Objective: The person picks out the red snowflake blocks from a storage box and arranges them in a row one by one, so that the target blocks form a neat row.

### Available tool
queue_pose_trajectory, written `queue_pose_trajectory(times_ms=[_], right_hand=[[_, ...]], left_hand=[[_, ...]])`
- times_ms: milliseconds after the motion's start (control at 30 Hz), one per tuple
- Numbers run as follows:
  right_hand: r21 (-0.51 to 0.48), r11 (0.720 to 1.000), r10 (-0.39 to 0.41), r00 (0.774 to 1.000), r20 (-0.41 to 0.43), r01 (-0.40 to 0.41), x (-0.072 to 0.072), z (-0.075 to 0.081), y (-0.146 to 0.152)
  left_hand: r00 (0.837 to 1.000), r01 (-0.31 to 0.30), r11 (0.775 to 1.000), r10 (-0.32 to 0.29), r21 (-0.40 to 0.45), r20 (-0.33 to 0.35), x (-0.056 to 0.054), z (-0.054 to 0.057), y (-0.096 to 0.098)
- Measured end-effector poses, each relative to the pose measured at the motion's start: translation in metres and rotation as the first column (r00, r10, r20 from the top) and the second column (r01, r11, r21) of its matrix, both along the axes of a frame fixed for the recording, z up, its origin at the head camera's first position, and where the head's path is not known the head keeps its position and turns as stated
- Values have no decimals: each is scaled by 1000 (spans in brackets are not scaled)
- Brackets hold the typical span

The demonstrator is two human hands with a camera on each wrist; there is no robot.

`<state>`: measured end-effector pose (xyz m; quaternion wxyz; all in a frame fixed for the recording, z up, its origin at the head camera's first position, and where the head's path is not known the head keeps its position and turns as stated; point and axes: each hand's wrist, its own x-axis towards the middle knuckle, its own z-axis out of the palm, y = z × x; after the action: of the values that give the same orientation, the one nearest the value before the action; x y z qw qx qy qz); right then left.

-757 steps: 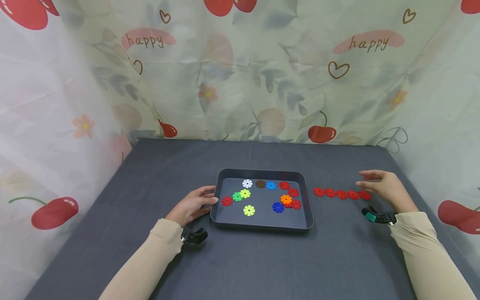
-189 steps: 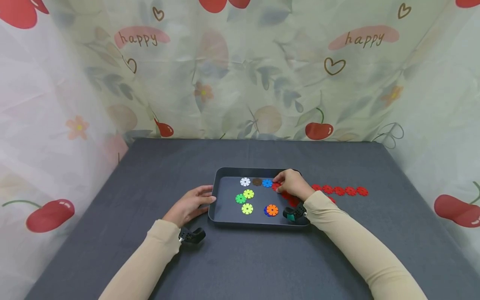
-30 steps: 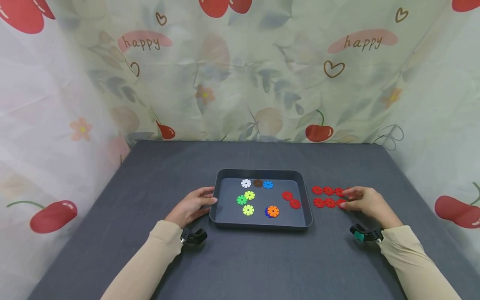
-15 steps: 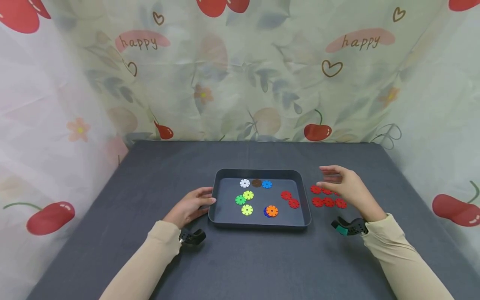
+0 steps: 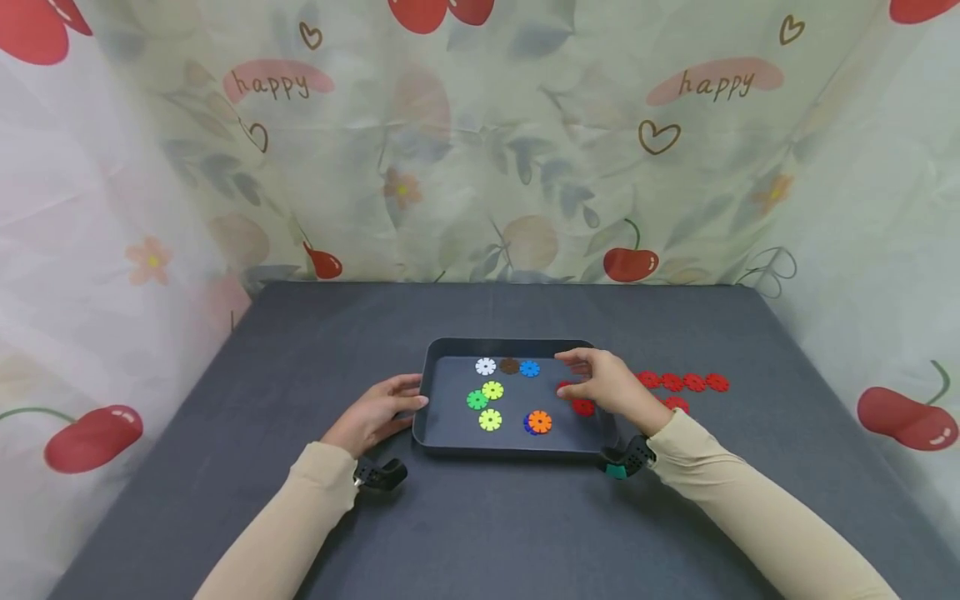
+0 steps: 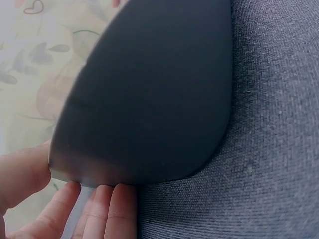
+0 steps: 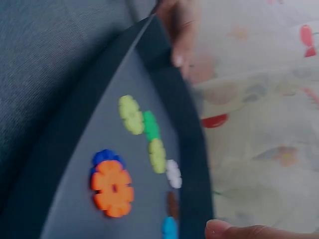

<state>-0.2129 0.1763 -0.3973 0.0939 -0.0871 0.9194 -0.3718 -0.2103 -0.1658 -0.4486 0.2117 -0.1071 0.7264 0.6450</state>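
My left hand (image 5: 375,414) holds the left end of a dark shallow tray (image 5: 480,452); in the left wrist view the thumb lies at the rim and the fingertips (image 6: 121,199) meet the outer wall. Over the tray's right side hovers my right hand (image 5: 611,385), thumb and fingers spread apart with nothing seen between them. Just beneath it lie red notched plastic discs (image 5: 583,407), partly covered by the hand. An orange disc (image 5: 540,422) overlaps a dark blue disc (image 7: 102,155). Outside the tray, red discs form an upper row (image 5: 694,382) and a lower row (image 5: 676,404), partly hidden behind the right hand and wrist.
Along the tray's far side lie a white disc (image 5: 486,367), a brown disc (image 5: 509,367) and a light blue disc (image 5: 529,368). Left of centre are a green disc (image 5: 477,400) and yellow discs (image 5: 491,420). A dark grey cloth (image 5: 450,525) covers the table; printed curtains (image 5: 480,167) surround it.
My right hand has moved left from the red rows to above the tray. Earlier, only one red row lay outside; a second now sits in front of it. My left hand stays at the tray.
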Motion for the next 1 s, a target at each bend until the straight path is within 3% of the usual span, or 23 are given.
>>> queue_pose_trajectory(times_ms=[133,367,1000], right_hand=[[73,997,11,999,35,-13,-9,-11,-7],[112,992,39,994,107,-51,-17,-21,-12],[178,976,111,990,85,-125,-20,-25,-22]], left_hand=[[1000,-7,1000,7,6,11,0,0,0],[1000,-9,1000,9,-5,16,-1,0,0],[1000,2,1000,-2,-1,-5,0,0,-1]])
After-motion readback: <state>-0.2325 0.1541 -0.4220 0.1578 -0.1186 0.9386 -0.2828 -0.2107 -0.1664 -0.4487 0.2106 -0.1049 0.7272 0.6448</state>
